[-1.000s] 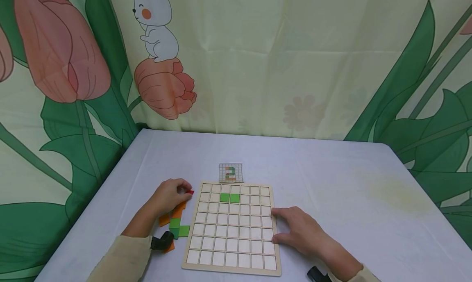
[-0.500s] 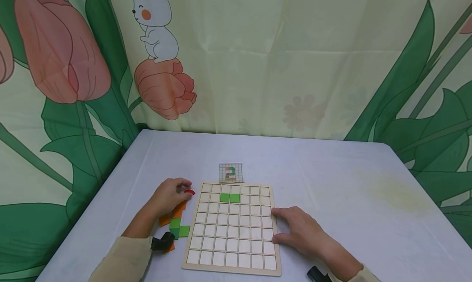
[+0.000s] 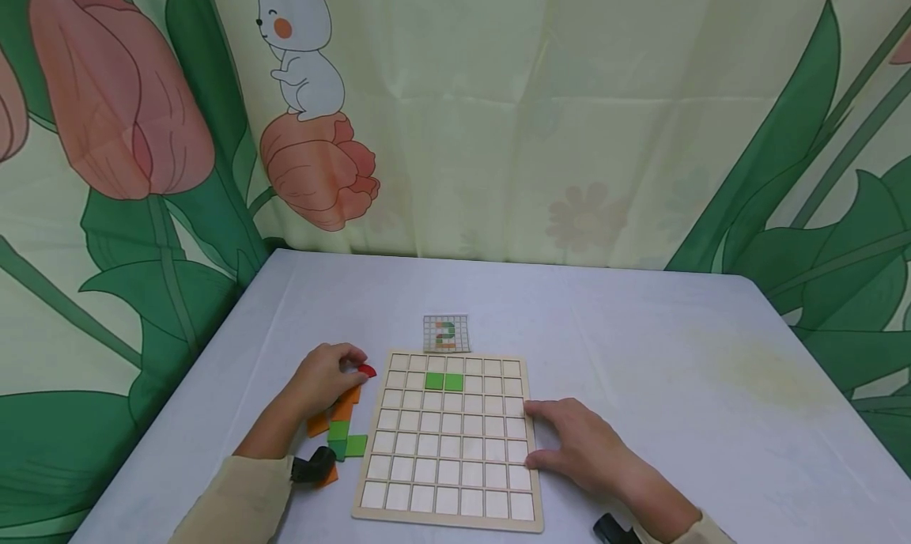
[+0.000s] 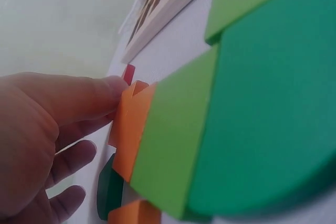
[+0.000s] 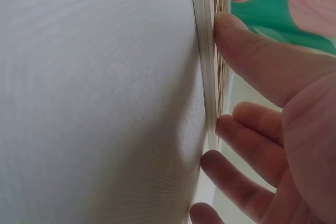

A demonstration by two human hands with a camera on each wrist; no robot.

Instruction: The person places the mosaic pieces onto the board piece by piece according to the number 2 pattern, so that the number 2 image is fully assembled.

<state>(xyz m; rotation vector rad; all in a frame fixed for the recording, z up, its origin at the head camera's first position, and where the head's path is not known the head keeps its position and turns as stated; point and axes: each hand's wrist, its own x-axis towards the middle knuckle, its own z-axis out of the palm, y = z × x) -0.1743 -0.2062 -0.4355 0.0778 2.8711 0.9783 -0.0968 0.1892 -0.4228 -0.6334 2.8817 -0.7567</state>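
Observation:
My left hand point(image 3: 329, 379) pinches a small red tile point(image 3: 367, 371) with a curved edge, just left of the wooden grid board point(image 3: 447, 517). In the left wrist view, the thumb meets the red tile point(image 4: 128, 73), and the forefinger behind is mostly hidden. Orange tiles point(image 3: 342, 410) and green tiles point(image 3: 338, 431) lie below that hand, partly covered by the wrist. Two light green tiles point(image 3: 444, 382) sit side by side in the board's second row. At the board's right edge rests my right hand point(image 3: 580, 449), thumb and fingertips touching the rim, fingers fairly straight.
A small pattern card point(image 3: 446, 334) with a coloured figure on a grid lies just beyond the board's top edge. White cloth point(image 3: 640, 346) covers the table. Behind it hangs a printed curtain point(image 3: 498, 133).
The red tile has turned slightly in my left fingers and shows more of its curved face. My right hand and the board have stayed put.

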